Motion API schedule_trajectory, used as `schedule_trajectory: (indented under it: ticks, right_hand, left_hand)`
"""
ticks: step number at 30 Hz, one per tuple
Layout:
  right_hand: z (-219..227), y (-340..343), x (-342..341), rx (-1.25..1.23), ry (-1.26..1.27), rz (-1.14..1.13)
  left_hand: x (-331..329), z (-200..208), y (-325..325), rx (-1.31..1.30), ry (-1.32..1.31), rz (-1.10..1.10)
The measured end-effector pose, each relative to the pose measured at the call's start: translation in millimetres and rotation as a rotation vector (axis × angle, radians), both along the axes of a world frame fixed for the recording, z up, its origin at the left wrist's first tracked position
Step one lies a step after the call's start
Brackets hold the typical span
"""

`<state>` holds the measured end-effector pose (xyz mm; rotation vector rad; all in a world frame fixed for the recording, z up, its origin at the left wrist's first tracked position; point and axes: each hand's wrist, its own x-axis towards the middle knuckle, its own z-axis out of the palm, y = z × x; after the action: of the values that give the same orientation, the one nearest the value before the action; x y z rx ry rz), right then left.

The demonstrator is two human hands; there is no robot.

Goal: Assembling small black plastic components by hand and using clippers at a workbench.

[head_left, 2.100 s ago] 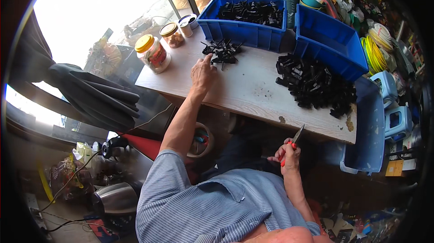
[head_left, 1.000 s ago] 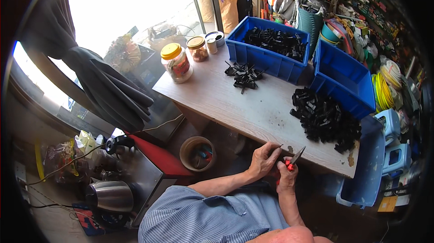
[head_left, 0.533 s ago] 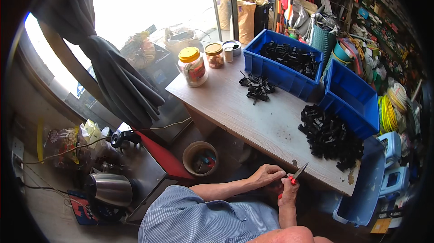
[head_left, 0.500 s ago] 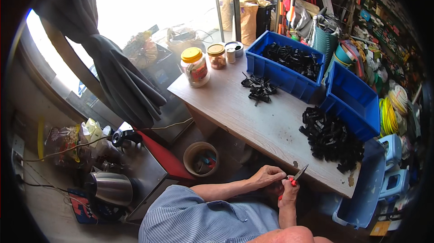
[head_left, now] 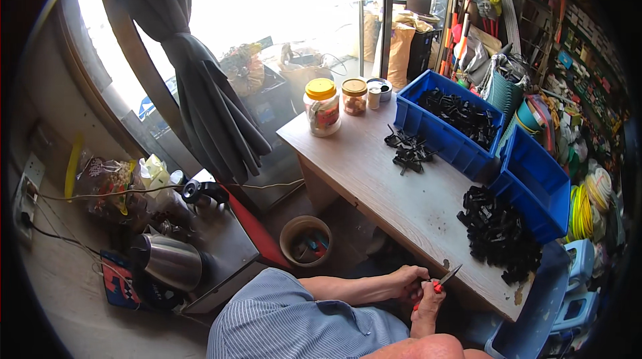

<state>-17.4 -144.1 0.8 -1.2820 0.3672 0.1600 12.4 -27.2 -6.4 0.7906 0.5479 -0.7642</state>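
Note:
Red-handled scissors (head_left: 449, 276) are gripped in my right hand (head_left: 429, 305), blades pointing up and away over the near table edge. Close beside them, my left hand (head_left: 406, 281) has its fingers curled together against the right hand; whatever they pinch is too small or hidden to name. Both hands are in front of the wooden table (head_left: 381, 185). On its right end lies a heap of small black plastic parts (head_left: 498, 232). A smaller cluster of black parts (head_left: 410, 152) sits farther back, by a blue bin (head_left: 438, 140) that holds many more.
A second blue bin (head_left: 535, 192) stands beside the heap. Jars, including a yellow-lidded jar (head_left: 322, 111), stand at the table's far left. A waste bucket (head_left: 305, 242) is on the floor left of my hands. A metal kettle (head_left: 172, 264) rests on a side cabinet.
The view has shifted, so the table and bins appear lower and farther right. My left fingers are more curled beside the scissors, which stay in my right hand.

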Motion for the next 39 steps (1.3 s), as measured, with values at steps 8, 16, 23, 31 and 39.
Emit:
schedule_trajectory:
  ticks: [8,16,23,31,39]
  right_hand:
    - [-12,-3,-11,-0.062,0.010,-0.021]
    - [-20,-15,5,0.056,-0.010,-0.073]
    - [1,-14,1,0.134,0.077,-0.029]
    - [-14,-19,-2,0.166,0.065,0.028]
    - [-24,-22,-2,0.145,0.007,0.049]
  left_hand:
    - [-12,2,-5,0.045,-0.085,0.039]
    - [-13,-5,27,0.136,-0.719,-0.120]
    - [-19,15,51,0.027,-0.913,-0.261]
    - [-26,-2,51,0.163,-1.097,-0.225]
    - [-30,12,47,0.514,-1.448,-0.151]
